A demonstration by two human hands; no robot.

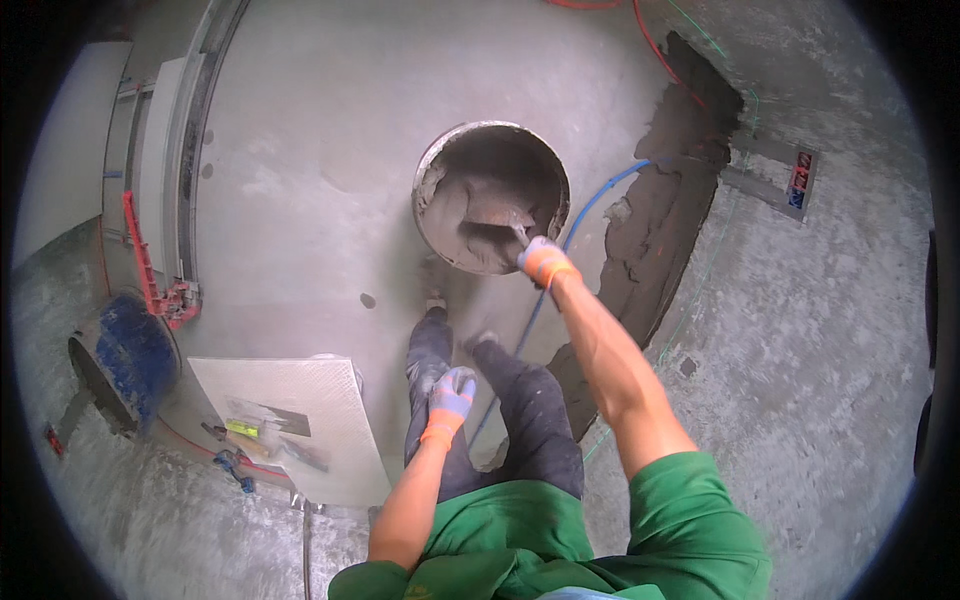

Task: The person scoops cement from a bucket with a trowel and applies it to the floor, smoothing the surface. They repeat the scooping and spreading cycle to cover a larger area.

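My right hand, in a grey and orange glove, is closed around the handle of a trowel. Its blade is down inside a large round bucket, against the wet grey mortar that coats the walls and lies in the bottom. The bucket stands on the floor in front of my feet. By my thigh, my left hand, gloved the same way, has its fingers curled in, and I see nothing held in it.
A pale board at left carries several tools. Beyond it lie a tipped blue bucket and a red long-handled tool. A blue hose passes right of the mortar bucket. Wet mortar lines the base of the right wall.
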